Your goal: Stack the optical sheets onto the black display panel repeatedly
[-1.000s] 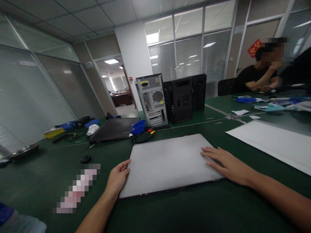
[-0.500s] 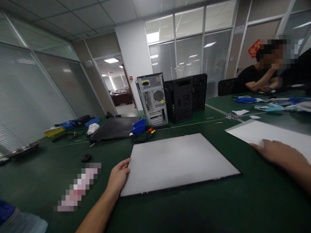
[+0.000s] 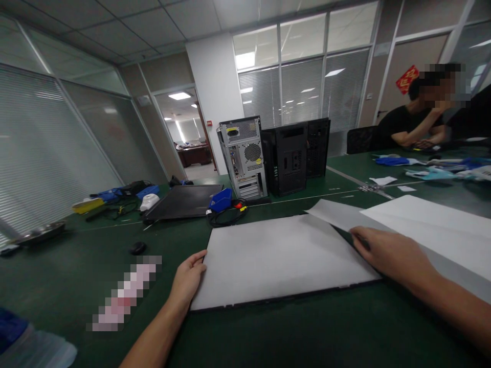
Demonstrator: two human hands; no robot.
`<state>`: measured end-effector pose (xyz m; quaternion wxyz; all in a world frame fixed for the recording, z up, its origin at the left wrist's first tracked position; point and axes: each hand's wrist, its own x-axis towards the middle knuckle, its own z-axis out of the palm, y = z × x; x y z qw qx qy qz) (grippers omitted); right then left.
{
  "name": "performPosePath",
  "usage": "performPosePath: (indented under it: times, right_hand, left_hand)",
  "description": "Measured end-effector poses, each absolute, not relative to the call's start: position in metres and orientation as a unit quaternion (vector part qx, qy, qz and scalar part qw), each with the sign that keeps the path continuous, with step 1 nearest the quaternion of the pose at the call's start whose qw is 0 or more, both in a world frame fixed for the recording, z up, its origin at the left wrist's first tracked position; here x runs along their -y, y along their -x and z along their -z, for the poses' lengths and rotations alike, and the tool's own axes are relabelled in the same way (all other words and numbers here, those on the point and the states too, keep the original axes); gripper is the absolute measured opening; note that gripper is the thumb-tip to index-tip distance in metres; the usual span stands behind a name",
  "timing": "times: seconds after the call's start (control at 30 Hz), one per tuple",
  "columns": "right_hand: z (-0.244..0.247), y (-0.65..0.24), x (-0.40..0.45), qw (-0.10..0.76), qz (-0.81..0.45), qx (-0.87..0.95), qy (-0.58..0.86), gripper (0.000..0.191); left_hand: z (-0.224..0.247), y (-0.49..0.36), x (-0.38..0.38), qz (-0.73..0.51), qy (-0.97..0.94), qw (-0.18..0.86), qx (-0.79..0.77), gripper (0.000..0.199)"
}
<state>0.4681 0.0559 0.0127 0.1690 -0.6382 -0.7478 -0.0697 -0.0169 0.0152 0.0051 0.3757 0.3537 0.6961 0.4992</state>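
Observation:
A flat white panel with a thin black frame (image 3: 268,260), like the backlight of a screen, lies on the green table in front of me. My left hand (image 3: 188,276) grips its left edge, thumb on top and fingers at the side. At the panel's right side, my right hand (image 3: 395,253) pinches the edge of a thin greyish translucent sheet (image 3: 337,212). That sheet is tilted up, and its far left corner overlaps the panel's far right corner. Another white sheet (image 3: 433,220) lies to the right, behind my right hand.
Computer towers (image 3: 243,158) stand beyond the panel, beside a blue device with a cable (image 3: 220,200) and a dark flat screen (image 3: 184,202). A black round object (image 3: 138,248) and a plastic bag (image 3: 38,342) are left. A person (image 3: 410,125) sits far right near gloves (image 3: 395,160).
My right hand has moved left from the pile of sheets to the panel's right edge, bringing the translucent sheet with it. My left hand stays on the panel's left edge.

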Motion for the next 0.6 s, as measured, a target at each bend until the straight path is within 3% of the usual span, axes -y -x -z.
performPosePath:
  times: [0.3, 0.47, 0.6]
  right_hand:
    - [-0.007, -0.416, -0.038, 0.151, 0.031, 0.913, 0.378, 0.035]
    - [0.005, -0.454, -0.061, 0.181, 0.081, 0.821, 0.535, 0.050]
    - [0.016, -0.478, -0.074, 0.142, 0.076, 0.756, 0.634, 0.064]
  left_hand:
    - [-0.006, 0.016, -0.015, -0.496, -0.354, 0.363, -0.705, 0.045]
    - [-0.007, 0.014, -0.014, -0.499, -0.356, 0.358, -0.705, 0.044]
    - [-0.008, 0.014, -0.014, -0.495, -0.354, 0.355, -0.710, 0.045]
